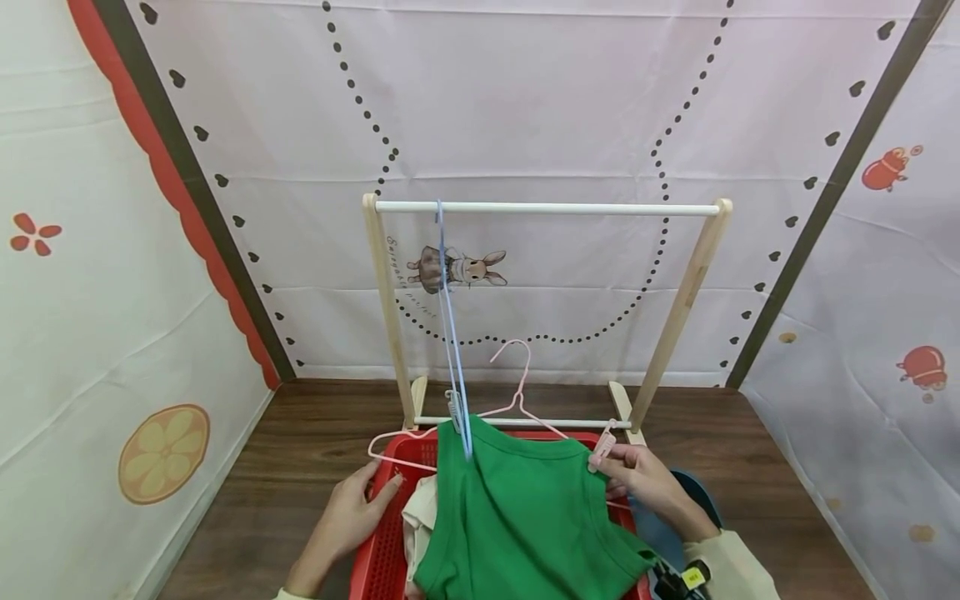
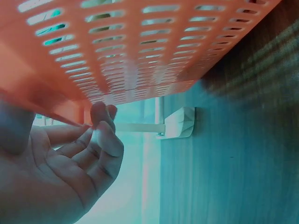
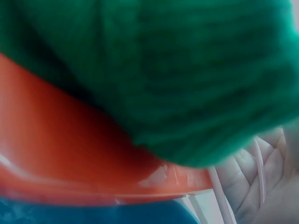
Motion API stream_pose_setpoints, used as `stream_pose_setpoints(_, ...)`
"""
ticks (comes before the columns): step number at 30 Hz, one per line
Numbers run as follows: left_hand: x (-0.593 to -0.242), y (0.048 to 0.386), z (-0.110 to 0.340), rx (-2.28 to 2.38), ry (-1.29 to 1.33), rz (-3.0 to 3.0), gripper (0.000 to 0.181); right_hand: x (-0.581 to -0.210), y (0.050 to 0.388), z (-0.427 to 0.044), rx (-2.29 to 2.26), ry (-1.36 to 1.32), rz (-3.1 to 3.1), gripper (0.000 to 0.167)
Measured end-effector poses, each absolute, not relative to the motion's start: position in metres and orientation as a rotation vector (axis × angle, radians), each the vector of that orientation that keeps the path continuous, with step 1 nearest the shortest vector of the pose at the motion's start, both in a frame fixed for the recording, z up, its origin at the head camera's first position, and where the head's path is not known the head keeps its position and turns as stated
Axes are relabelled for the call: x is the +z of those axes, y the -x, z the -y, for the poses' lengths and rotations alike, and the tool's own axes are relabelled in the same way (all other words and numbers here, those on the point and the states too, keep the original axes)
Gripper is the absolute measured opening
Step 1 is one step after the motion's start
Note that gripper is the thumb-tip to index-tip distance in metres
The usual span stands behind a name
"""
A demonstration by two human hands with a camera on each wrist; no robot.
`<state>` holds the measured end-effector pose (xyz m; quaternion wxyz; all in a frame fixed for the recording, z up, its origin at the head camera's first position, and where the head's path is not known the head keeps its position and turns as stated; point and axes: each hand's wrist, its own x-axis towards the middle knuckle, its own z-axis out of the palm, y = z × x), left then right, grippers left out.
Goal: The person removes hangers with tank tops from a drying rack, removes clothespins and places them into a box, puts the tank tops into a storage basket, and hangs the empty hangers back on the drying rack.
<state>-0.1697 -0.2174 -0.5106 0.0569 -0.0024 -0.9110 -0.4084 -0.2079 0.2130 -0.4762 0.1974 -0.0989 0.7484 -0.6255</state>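
Observation:
A green tank top (image 1: pixel 517 508) lies spread over the red basket (image 1: pixel 382 542), with a pink hanger (image 1: pixel 519 392) behind its neckline. At the top's right shoulder, my right hand (image 1: pixel 645 479) pinches a pink clip (image 1: pixel 602 446). In the right wrist view, the hanger's pink bar (image 3: pixel 260 172) crosses my palm, and green ribbed fabric (image 3: pixel 187 84) fills most of the picture. My left hand (image 1: pixel 348 512) is at the basket's left rim, fingers loosely bent, below the hanger's left end. In the left wrist view, the left fingertips (image 2: pixel 103 114) are by the rim.
A wooden rack (image 1: pixel 393 325) with a white rod (image 1: pixel 547 208) stands behind the basket. From its left part hangs a blue hanger (image 1: pixel 456 358) that reaches down before the top. Cream fabric (image 1: pixel 420 517) lies in the basket, and a blue container (image 1: pixel 697 492) is at the right.

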Motion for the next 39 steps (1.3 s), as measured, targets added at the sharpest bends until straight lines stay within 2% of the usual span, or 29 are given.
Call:
stream_pose_setpoints(4,-0.504,0.17,0.222,-1.22,0.014,2.764,0.027,-0.475,0.207,-0.213,-1.743,0.292,-2.098,0.047)
stream_pose_setpoints(11,-0.481,0.166,0.231,-1.101,-0.006,2.75,0.03,-0.474,0.206,-0.213,-1.741,0.299,-2.093,0.044)
stream_pose_setpoints(22,-0.441,0.163,0.225,-0.909,-0.087,2.767,0.02,-0.476,0.207,-0.213,-1.741,0.312,-2.109,0.047)
stream_pose_setpoints(39,-0.425,0.182,0.2,-1.009,0.087,2.689,0.023,-0.478,0.208,-0.214,-1.738,0.322,-2.137,0.041)
